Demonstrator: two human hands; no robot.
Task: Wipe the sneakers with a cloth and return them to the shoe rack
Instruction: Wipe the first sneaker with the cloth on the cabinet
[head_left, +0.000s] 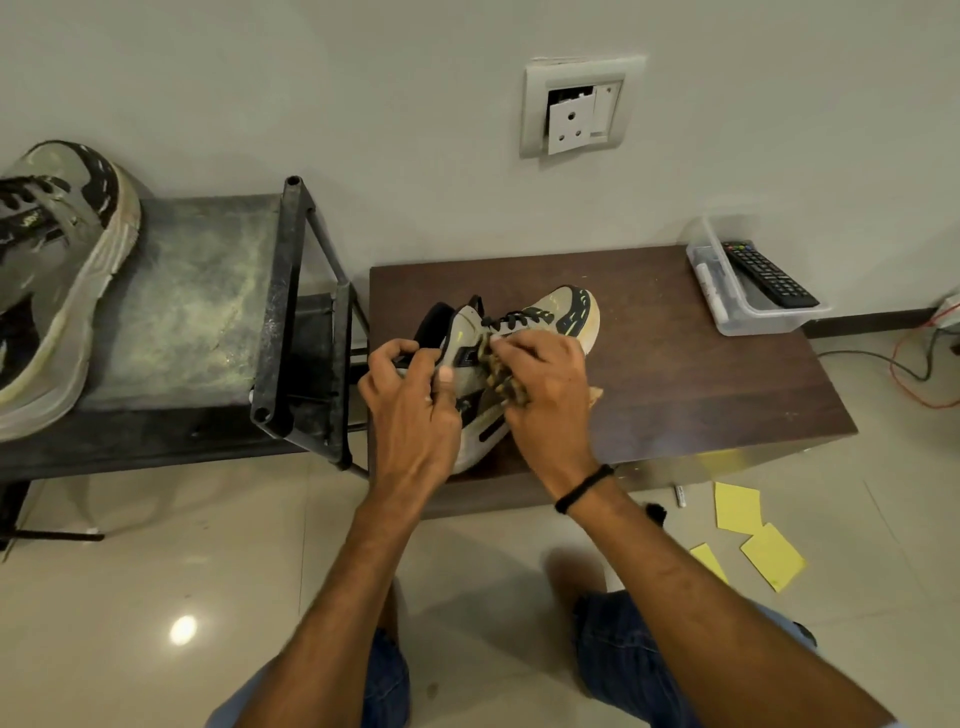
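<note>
- Brown table (701, 374) by wall: sneaker (566, 312) on it, centre; 2nd sneaker (57, 249) on shoe rack (197, 291), left.
- Hands: left hand (410, 400) grips heel; right hand (545, 384) clutches cloth (501, 374) on its side.
- Step: wiping. Next prob: carry it left to rack.

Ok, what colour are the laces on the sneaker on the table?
The laces are black; the head view shows them best.

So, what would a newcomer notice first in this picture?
Probably the hands at the centre: the left hand grips a sneaker on the brown table while the right hand presses a patterned cloth against its side. Next, the second sneaker on the shoe rack at far left, and the wall socket above, its plate hanging loose.
</note>
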